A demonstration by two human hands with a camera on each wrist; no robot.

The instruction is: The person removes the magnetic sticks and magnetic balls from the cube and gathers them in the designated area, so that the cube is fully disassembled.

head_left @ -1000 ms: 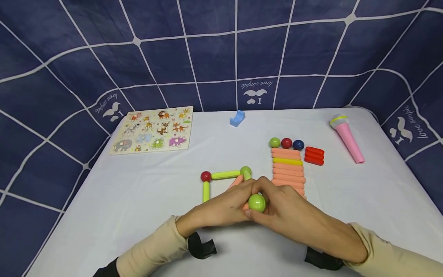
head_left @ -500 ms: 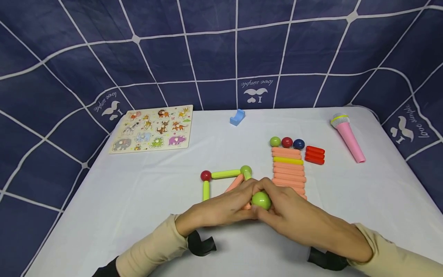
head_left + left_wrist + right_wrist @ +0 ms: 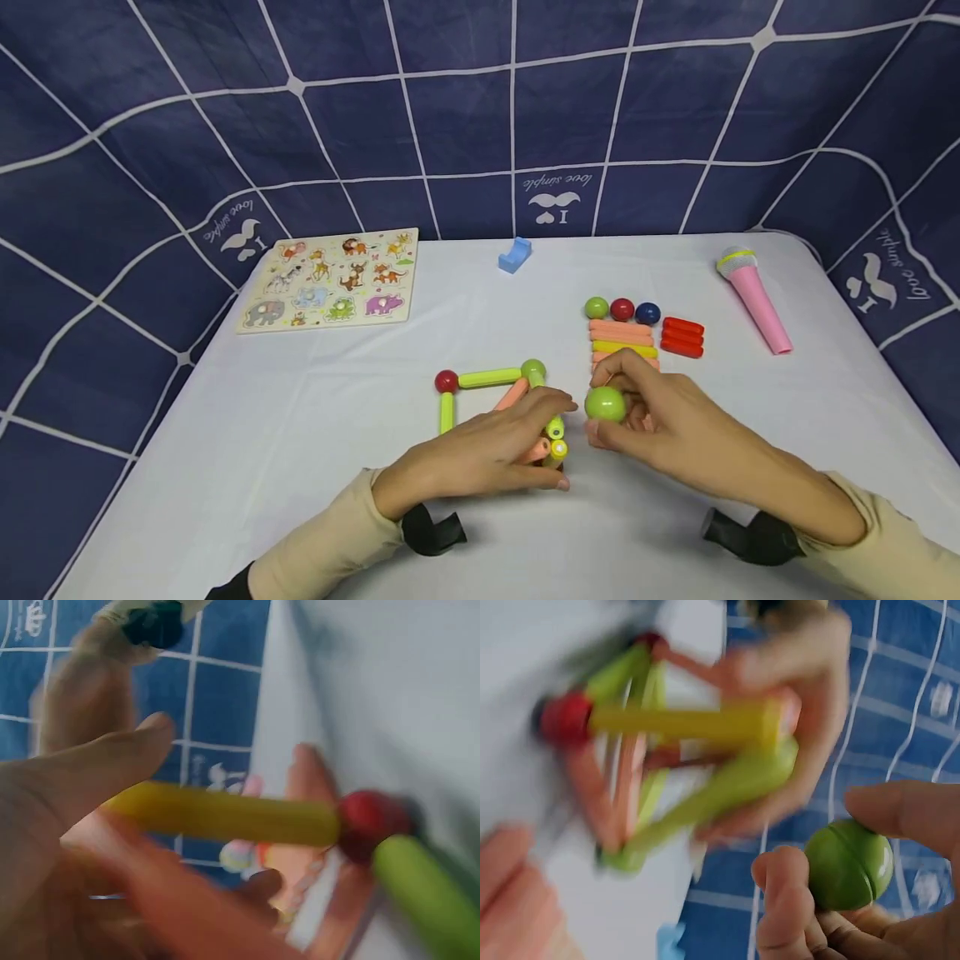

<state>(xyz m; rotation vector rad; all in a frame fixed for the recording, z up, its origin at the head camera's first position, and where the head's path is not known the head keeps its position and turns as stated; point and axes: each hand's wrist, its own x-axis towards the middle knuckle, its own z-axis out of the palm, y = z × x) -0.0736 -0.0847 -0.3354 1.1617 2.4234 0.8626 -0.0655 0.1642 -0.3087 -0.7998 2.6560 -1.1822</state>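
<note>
At lower centre of the head view, the left hand (image 3: 480, 454) is clamping its grip around the gathered ends of the magnetic rods (image 3: 553, 439), yellow, green and orange. Just right of it, the right hand (image 3: 675, 429) is pinching the green ball (image 3: 604, 403), held slightly apart from those tips. Keeping the rod ends bunched and level should help the ball seat squarely. Farther up the worktop (image 3: 300, 433), spare rods (image 3: 622, 342) are lying in a row.

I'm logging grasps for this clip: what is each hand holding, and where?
The right hand pinches the green ball by its sides; the left hand grips the rod ends at the frame's near corner.
</note>
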